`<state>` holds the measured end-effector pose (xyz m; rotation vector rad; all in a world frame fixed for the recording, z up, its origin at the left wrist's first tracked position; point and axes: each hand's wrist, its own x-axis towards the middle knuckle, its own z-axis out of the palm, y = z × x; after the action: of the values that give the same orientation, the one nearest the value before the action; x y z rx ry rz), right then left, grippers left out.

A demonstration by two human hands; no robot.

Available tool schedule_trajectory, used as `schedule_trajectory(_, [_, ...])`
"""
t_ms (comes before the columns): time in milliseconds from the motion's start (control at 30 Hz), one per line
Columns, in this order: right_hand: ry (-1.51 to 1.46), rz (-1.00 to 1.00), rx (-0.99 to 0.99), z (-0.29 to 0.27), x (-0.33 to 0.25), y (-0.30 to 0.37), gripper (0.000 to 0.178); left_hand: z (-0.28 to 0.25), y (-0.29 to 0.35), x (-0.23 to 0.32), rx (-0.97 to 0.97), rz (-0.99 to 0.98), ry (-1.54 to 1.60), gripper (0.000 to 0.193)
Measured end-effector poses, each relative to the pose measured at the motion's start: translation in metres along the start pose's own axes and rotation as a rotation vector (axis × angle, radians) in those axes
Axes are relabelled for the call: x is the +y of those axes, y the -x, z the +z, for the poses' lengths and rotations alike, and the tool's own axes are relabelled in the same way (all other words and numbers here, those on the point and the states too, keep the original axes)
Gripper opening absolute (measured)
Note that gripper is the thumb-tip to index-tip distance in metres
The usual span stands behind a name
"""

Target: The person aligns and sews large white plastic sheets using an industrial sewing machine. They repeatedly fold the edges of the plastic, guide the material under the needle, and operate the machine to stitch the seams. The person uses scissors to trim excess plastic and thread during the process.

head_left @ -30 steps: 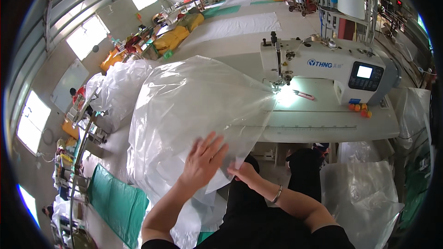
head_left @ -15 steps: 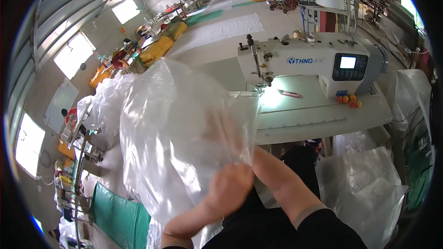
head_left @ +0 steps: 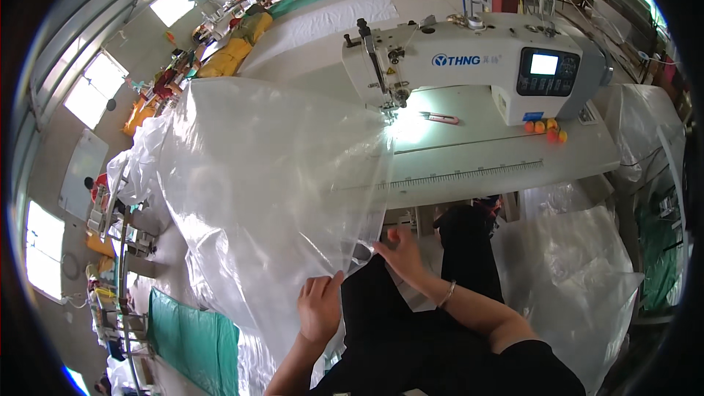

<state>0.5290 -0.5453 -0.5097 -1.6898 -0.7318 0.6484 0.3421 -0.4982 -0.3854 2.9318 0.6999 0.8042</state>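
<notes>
A large clear plastic sheet (head_left: pixel 271 183) is spread out flat in front of me, reaching from my lap up to the needle of the white sewing machine (head_left: pixel 477 66). My left hand (head_left: pixel 320 308) grips its lower edge with closed fingers. My right hand (head_left: pixel 402 249) pinches the lower right corner of the same sheet, close to the front edge of the sewing table (head_left: pixel 499 169). A bracelet sits on my right wrist.
A small pink-handled tool (head_left: pixel 440 118) and orange round objects (head_left: pixel 546 129) lie on the table. More clear plastic is heaped at the right (head_left: pixel 587 271) and left (head_left: pixel 139 169). A green mat (head_left: pixel 194 341) lies on the floor at lower left. Yellow bundles (head_left: pixel 227 55) sit farther back.
The bunched plastic has been opened out into a flat sheet. My hands moved apart and down from a clasped position to hold its lower edge and corner.
</notes>
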Motion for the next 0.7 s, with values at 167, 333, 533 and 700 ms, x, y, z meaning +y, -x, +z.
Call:
schedule_trajectory(167, [-0.513,0.115,-0.392,0.032,0.040,-0.050,0.041,-0.023,-0.017,0.026,-0.085,0.147,-0.013,0.034])
schedule_trajectory(333, [-1.252,0.357,-0.455,-0.002,-0.013,0.009,0.037,-0.010,-0.008,0.029,-0.337,0.244,-0.101,0.038])
schedule_trajectory(533, [-1.162,0.347,-0.471,-0.018,0.000,0.022,0.040,0.037,0.009,0.047,-0.390,0.190,0.060,0.034])
schedule_trajectory(700, [-0.943,0.384,-0.384,-0.020,0.007,0.021,0.034,0.030,-0.055,0.053,-0.914,0.176,0.157,0.025])
